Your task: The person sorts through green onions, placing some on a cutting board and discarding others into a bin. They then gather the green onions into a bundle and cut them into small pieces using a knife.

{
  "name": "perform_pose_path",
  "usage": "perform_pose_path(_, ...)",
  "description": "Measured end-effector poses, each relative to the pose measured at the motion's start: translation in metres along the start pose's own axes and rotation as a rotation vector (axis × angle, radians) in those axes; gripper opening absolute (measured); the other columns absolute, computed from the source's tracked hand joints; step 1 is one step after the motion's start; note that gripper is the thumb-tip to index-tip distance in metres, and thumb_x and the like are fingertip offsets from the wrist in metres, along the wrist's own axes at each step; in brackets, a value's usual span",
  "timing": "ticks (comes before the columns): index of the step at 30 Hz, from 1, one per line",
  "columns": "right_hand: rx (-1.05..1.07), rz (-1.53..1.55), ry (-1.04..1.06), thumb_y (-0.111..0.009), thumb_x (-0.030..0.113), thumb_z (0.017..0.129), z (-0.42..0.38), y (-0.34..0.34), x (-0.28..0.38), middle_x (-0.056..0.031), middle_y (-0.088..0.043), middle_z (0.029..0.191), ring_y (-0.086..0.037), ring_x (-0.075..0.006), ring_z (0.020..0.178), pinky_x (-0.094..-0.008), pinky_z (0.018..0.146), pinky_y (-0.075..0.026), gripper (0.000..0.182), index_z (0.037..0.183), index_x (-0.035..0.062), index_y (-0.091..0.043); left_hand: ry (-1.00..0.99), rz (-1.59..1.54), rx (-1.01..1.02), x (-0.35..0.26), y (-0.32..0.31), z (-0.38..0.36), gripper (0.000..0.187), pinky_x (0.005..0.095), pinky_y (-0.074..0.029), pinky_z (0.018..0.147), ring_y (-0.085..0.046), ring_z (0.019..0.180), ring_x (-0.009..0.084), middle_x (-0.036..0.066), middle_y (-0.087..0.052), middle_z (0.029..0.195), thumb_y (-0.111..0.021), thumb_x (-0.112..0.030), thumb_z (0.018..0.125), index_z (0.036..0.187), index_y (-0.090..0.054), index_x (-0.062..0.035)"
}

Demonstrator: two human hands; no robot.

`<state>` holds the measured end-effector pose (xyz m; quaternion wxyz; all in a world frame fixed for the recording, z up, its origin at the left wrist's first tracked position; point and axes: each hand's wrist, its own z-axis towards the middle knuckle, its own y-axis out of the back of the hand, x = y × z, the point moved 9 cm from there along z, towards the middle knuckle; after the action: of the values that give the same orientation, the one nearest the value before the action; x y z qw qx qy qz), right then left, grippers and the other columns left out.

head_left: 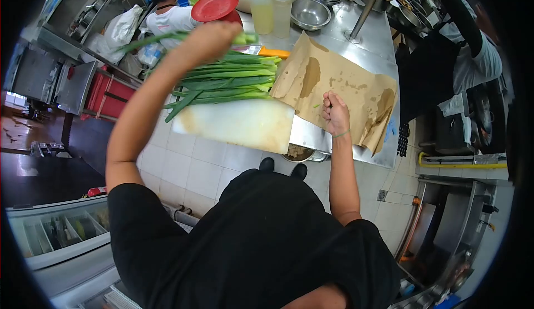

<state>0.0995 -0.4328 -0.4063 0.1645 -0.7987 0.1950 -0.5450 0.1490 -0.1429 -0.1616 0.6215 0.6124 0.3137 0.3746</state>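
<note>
My left hand is raised over the far end of a white cutting board, closed around green onions whose leaves trail off to the left. Below it, a thick row of more green onions lies across the board, pale ends to the right. An orange-handled knife rests just beyond them, its blade partly covered. My right hand is curled closed above a stained sheet of brown paper; whether anything is inside the fingers is hidden. A small green scrap lies on the paper beside it.
Two squeeze bottles, a red plate and metal bowls stand at the back of the steel table. A metal post rises there. One person is beyond at left, another at right. A pot sits below the board.
</note>
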Motion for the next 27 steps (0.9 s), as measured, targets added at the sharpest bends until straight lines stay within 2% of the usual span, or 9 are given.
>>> perform_pose_path(4, -0.039, -0.009, -0.013, -0.050, 0.022, 0.100, -0.007, -0.002, -0.004, 0.0061, -0.046, 0.066, -0.035, -0.0024, 0.051, -0.0174, 0.041, -0.027, 0.017, 0.089, 0.0107, -0.056, -0.043, -0.069, 0.010, -0.018, -0.109, 0.010, 0.021, 0.0471, -0.053, 0.074, -0.065, 0.088, 0.0375, 0.019, -0.063, 0.094, -0.059, -0.004, 0.080, 0.100, -0.052, -0.0024)
perform_pose_path(8, -0.062, -0.005, -0.025, -0.050, 0.022, 0.100, -0.015, 0.005, -0.005, 0.0062, -0.047, 0.068, -0.036, -0.0026, 0.052, -0.0175, 0.043, -0.028, 0.016, 0.093, 0.0103, -0.057, -0.038, -0.055, -0.028, -0.036, -0.136, 0.014, 0.026, 0.0455, -0.052, 0.075, -0.062, 0.092, 0.0366, 0.015, -0.061, 0.097, -0.066, -0.009, 0.077, 0.098, -0.053, -0.0025)
perform_pose_path(12, -0.131, -0.092, -0.009, -0.050, 0.022, 0.101, -0.024, 0.009, -0.006, 0.0066, -0.048, 0.070, -0.035, -0.0022, 0.052, -0.0176, 0.044, -0.027, 0.017, 0.098, 0.0081, -0.059, -0.049, -0.085, -0.201, -0.041, -0.134, 0.009, 0.043, 0.0408, -0.051, 0.071, -0.060, 0.085, 0.0299, 0.013, -0.058, 0.093, -0.069, -0.043, 0.080, 0.091, -0.055, -0.0038)
perform_pose_path(13, -0.158, -0.183, 0.034, -0.050, 0.022, 0.101, -0.029, 0.004, -0.001, 0.0068, -0.048, 0.071, -0.036, -0.0019, 0.053, -0.0176, 0.044, -0.027, 0.018, 0.100, 0.0070, -0.059, -0.057, -0.093, -0.200, -0.044, -0.135, 0.009, 0.043, 0.0408, -0.051, 0.071, -0.060, 0.085, 0.0299, 0.013, -0.058, 0.093, -0.069, -0.043, 0.080, 0.091, -0.055, -0.0038)
perform_pose_path(19, -0.171, -0.397, 0.141, -0.048, 0.024, 0.102, -0.022, 0.013, -0.001, 0.0081, -0.044, 0.070, -0.036, -0.0006, 0.056, -0.0179, 0.046, -0.027, 0.023, 0.103, 0.0048, -0.061, 0.102, -0.050, -0.116, -0.049, -0.156, 0.002, 0.074, 0.0408, -0.047, 0.077, -0.055, 0.092, 0.0312, 0.016, -0.051, 0.104, -0.070, -0.058, 0.073, 0.115, -0.052, 0.0010)
perform_pose_path(21, -0.155, -0.564, 0.233, -0.049, 0.026, 0.102, -0.013, -0.002, 0.001, 0.0076, -0.046, 0.070, -0.039, -0.0022, 0.059, -0.0190, 0.052, -0.034, 0.026, 0.100, 0.0046, -0.064, 0.068, -0.041, -0.366, -0.052, -0.142, -0.007, 0.086, 0.0376, -0.045, 0.074, -0.051, 0.089, 0.0277, 0.014, -0.051, 0.103, -0.067, -0.065, 0.071, 0.122, -0.052, 0.0022)
perform_pose_path(23, -0.042, -0.777, 0.399, -0.051, 0.026, 0.100, -0.017, -0.063, 0.023, 0.0022, -0.057, 0.077, -0.049, -0.0057, 0.066, -0.0229, 0.062, -0.044, 0.029, 0.105, 0.0012, -0.065, 0.078, -0.091, -0.386, -0.052, -0.142, -0.013, 0.088, 0.0385, -0.043, 0.078, -0.050, 0.092, 0.0281, 0.014, -0.052, 0.106, -0.068, -0.064, 0.070, 0.126, -0.050, 0.0025)
perform_pose_path(25, 0.030, -0.888, 0.469, -0.050, 0.022, 0.098, -0.007, -0.106, 0.019, -0.0187, -0.069, 0.105, -0.067, -0.0247, 0.095, -0.0338, 0.086, -0.049, 0.033, 0.114, -0.0025, -0.063, 0.087, -0.145, -0.407, -0.051, -0.142, -0.015, 0.091, 0.0395, -0.042, 0.082, -0.049, 0.096, 0.0285, 0.014, -0.052, 0.109, -0.069, -0.063, 0.070, 0.129, -0.048, 0.0029)
perform_pose_path(27, 0.021, -0.945, 0.477, -0.049, 0.021, 0.097, 0.004, -0.129, 0.007, -0.0222, -0.067, 0.107, -0.066, -0.0288, 0.097, -0.0355, 0.087, -0.049, 0.034, 0.118, -0.0021, -0.062, 0.058, -0.123, -0.530, -0.055, -0.133, -0.020, 0.092, 0.0429, -0.038, 0.091, -0.048, 0.107, 0.0304, 0.014, -0.051, 0.117, -0.075, -0.058, 0.066, 0.129, -0.046, 0.0031)
